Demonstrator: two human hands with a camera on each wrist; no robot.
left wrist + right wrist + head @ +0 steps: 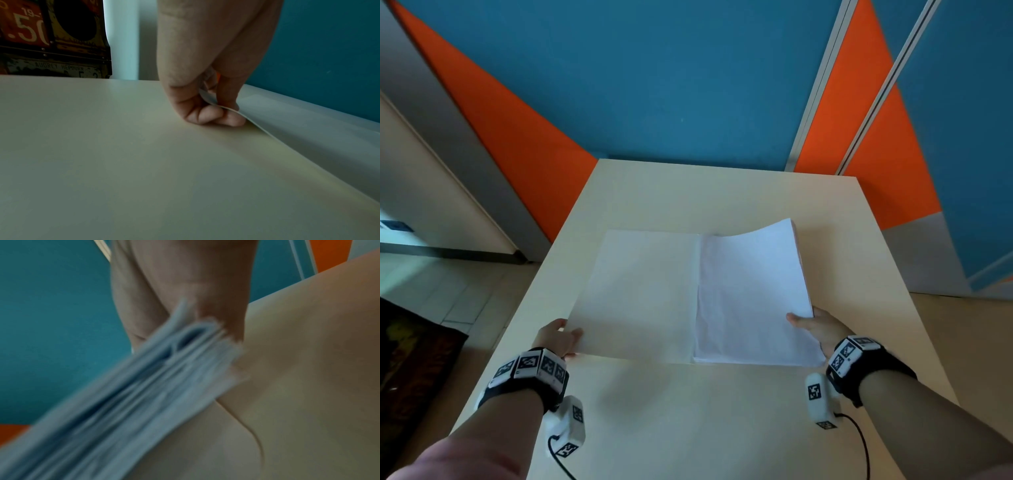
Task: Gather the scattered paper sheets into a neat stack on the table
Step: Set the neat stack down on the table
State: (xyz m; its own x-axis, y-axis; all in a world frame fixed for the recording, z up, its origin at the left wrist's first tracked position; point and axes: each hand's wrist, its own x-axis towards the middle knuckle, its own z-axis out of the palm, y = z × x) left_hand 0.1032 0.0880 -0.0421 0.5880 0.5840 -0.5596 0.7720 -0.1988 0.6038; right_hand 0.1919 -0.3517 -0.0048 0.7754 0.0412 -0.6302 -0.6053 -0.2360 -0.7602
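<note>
A blue and orange panelled wall (654, 85) is standing behind a pale cream rectangular table (688, 411), and a dark decorated chest bearing printed numbers (51, 40) is sitting to the left of the table on a light tiled floor (465, 291).

On the table, near its middle, two lots of white paper are lying side by side with their inner edges touching or overlapping. A thin white paper sheet (640, 294) is occupying the left position. A thick stack of white paper sheets (753, 298) is occupying the right position, with its far right corner curling upward off the surface.

The left hand (558, 337) is pinching the near left corner of the thin white paper sheet (308, 129): in the left wrist view the thumb is lying on top and curled fingers (205, 115) are lying beneath, with the corner lifted slightly off the table (102, 154).

The right hand (820, 327) is gripping the near right corner of the stack (144, 386), thumb on top. In the right wrist view, which is blurred, the layered sheet edges are fanning out between thumb and fingers.

Both wrists are carrying black bands with white coded marker tiles (530, 368)
</note>
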